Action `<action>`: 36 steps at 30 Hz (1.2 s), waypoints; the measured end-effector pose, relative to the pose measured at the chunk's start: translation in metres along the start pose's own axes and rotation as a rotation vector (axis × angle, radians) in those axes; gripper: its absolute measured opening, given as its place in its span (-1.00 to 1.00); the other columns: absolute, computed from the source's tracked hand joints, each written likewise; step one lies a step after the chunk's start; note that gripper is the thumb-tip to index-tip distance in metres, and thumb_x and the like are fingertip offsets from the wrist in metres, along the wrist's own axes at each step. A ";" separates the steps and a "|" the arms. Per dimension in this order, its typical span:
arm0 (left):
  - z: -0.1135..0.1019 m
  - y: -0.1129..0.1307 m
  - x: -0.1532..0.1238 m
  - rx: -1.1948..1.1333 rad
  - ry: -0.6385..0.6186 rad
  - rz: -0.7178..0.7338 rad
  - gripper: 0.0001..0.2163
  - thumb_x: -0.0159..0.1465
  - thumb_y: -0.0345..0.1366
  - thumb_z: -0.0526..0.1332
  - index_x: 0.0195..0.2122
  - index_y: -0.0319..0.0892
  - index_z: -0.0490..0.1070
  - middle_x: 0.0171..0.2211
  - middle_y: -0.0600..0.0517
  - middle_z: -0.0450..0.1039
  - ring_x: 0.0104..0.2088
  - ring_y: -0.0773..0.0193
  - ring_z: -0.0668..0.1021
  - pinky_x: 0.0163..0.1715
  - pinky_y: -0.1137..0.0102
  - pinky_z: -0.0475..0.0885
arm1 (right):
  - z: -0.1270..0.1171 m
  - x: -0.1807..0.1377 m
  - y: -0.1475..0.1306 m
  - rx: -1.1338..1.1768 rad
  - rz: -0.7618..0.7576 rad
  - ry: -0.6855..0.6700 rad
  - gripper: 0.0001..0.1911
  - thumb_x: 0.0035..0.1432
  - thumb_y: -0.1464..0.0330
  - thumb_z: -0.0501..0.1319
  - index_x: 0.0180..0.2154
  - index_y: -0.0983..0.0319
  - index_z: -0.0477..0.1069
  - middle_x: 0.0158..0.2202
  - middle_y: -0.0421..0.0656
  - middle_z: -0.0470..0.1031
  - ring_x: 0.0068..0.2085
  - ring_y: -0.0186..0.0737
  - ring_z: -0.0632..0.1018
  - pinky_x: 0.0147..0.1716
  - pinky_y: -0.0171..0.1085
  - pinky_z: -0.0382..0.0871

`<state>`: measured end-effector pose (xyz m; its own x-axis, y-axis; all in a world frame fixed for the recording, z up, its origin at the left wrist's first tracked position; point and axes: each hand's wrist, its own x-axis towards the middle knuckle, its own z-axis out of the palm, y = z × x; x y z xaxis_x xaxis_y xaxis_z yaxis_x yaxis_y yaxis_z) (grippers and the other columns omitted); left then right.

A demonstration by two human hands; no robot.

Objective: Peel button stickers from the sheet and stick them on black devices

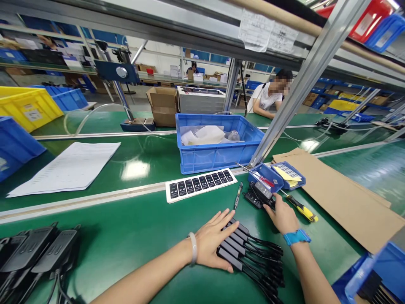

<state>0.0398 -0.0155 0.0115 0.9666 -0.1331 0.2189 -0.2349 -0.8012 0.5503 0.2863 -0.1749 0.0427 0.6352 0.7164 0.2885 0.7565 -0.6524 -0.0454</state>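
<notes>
My left hand [215, 240] lies with fingers spread over a row of black boxes with cables [232, 247], touching them. Their black cables [265, 261] run off to the right in a bundle. My right hand [283, 213] has its thumb and fingers closed around a black adapter-like box [265, 192], just in front of the small blue trays. Another dark box [253, 199] lies under and beside it. Between my hands and the label sheet lies a pen [238, 195]. The sheet of black labels [201, 185] is flat on the green bench.
A large blue bin [218, 156] with plastic bags stands behind the labels. Right of my hand are a yellow-black screwdriver [303, 210] and brown cardboard [341, 194]. More black boxes [44, 249] lie at left. A metal post [303, 84] rises beside the bin. A person [268, 95] sits opposite.
</notes>
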 end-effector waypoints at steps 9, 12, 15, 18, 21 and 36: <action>0.000 0.000 -0.001 -0.015 -0.003 -0.010 0.14 -0.10 0.25 0.30 0.35 -0.14 -0.31 0.34 -0.26 -0.60 0.30 -0.28 -0.21 0.22 -0.10 -0.05 | -0.007 -0.051 -0.023 0.342 -0.281 -0.018 -0.64 0.17 0.43 -0.02 0.00 0.22 0.28 -0.15 -0.01 0.44 -0.09 0.00 0.45 -0.11 -0.02 0.39; 0.001 -0.001 -0.002 -0.031 0.018 -0.032 0.24 -0.13 0.24 0.32 0.33 -0.21 -0.49 0.30 -0.29 -0.72 0.29 -0.31 -0.28 0.22 -0.11 -0.07 | -0.013 -0.064 -0.031 0.542 -0.302 -0.226 -0.55 0.06 0.54 -0.05 0.00 0.18 0.26 -0.07 -0.07 0.42 -0.03 -0.10 0.45 -0.02 -0.05 0.37; 0.001 -0.002 -0.001 -0.034 -0.015 -0.012 0.24 -0.08 0.19 0.31 0.31 -0.24 -0.59 0.33 -0.32 -0.56 0.31 -0.25 -0.22 0.23 -0.12 -0.13 | -0.020 -0.071 -0.036 0.657 -0.302 -0.363 -0.51 0.14 0.46 -0.04 0.14 0.18 0.14 0.09 -0.03 0.32 0.11 -0.10 0.37 0.11 -0.02 0.27; 0.000 -0.001 -0.001 -0.015 -0.029 0.023 0.19 -0.02 0.07 0.31 0.30 -0.22 -0.63 0.35 -0.29 -0.49 0.32 -0.20 -0.19 0.24 -0.12 -0.17 | -0.021 -0.080 -0.049 0.623 -0.348 -0.466 -0.08 0.09 0.14 0.19 0.32 0.24 -0.24 0.27 0.13 0.04 0.27 0.14 0.13 0.17 0.12 0.12; -0.001 0.000 -0.001 0.003 -0.058 0.044 0.19 -0.05 -0.06 0.32 0.28 -0.23 -0.69 0.34 -0.28 -0.55 0.31 -0.21 -0.22 0.24 -0.13 -0.19 | -0.011 -0.094 -0.071 0.476 -0.346 -0.422 0.50 -0.35 -0.13 0.37 0.31 0.37 -0.53 0.30 0.32 -0.17 0.27 0.45 -0.03 0.14 0.29 0.00; -0.004 -0.007 -0.007 -0.543 0.270 -0.035 -0.14 0.21 0.29 -0.25 0.31 -0.19 -0.62 0.35 -0.29 -0.24 0.32 -0.02 0.02 0.24 0.00 0.03 | -0.021 -0.095 -0.088 0.678 -0.242 -0.318 0.13 -0.17 -0.01 0.24 0.32 0.33 -0.17 0.28 0.22 -0.04 0.28 0.35 0.02 0.12 0.23 0.02</action>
<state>0.0342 -0.0064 0.0096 0.9315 0.0975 0.3503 -0.2903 -0.3806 0.8780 0.1565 -0.1907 0.0392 0.3774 0.9224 0.0820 0.7441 -0.2494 -0.6197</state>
